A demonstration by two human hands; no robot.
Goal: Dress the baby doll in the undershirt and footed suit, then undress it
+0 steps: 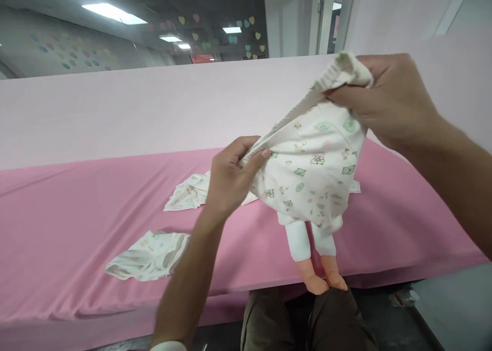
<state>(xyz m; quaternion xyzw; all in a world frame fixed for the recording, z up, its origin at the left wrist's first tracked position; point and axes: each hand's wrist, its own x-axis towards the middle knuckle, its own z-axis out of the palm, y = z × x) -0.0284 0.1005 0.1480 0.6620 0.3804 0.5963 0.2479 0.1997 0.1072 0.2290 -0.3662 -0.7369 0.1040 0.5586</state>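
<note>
A white baby garment (307,171) printed with small green bears is held up in the air, stretched slantwise between my hands. It looks like baby shorts, with a ribbed band along its upper edge. My left hand (234,174) pinches the lower left end of that band. My right hand (395,97) grips the raised right end, higher up. Behind and below the cloth, a doll (300,243) lies on the pink-covered table; its white-clad legs and bare feet show at the table's front edge, while the garment hides its upper body.
A pink cloth (69,238) covers the table. On it, left of my left forearm, lies a folded white printed garment (149,256). Another printed garment (188,192) lies farther back, partly behind my left hand. A pale low wall (115,115) stands behind the table.
</note>
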